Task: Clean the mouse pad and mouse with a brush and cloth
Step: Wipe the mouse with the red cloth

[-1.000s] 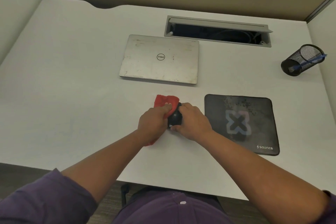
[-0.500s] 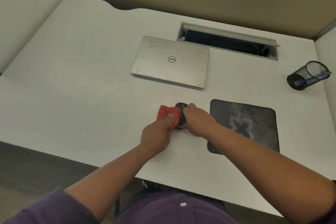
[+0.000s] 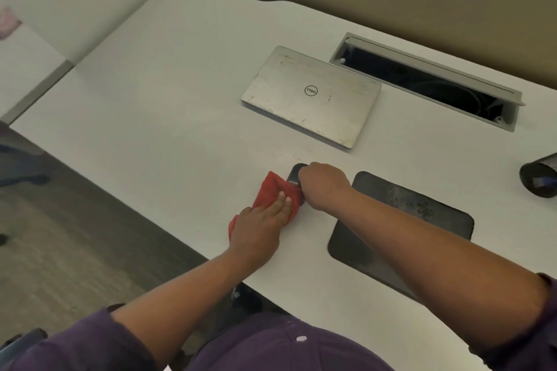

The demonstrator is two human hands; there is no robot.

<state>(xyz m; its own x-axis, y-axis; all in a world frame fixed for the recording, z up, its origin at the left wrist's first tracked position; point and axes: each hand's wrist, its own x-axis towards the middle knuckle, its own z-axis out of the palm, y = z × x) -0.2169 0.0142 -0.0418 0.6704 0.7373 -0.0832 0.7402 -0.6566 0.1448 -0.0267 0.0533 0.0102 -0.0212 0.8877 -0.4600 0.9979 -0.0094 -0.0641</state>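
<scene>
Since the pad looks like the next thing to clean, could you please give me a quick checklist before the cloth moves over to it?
1. Mouse held steady: ok, the right hand grips it on the desk.
2. Cloth under control: ok, the left hand presses it against the mouse.
3. Mouse fully wiped: cannot tell, the hands cover most of it.
4. Mouse pad free to work on: not ok, the right forearm crosses it.
5. Pad needs cleaning: ok, specks show on it.
6. Brush at hand: cannot tell, none is clearly in view.
</scene>
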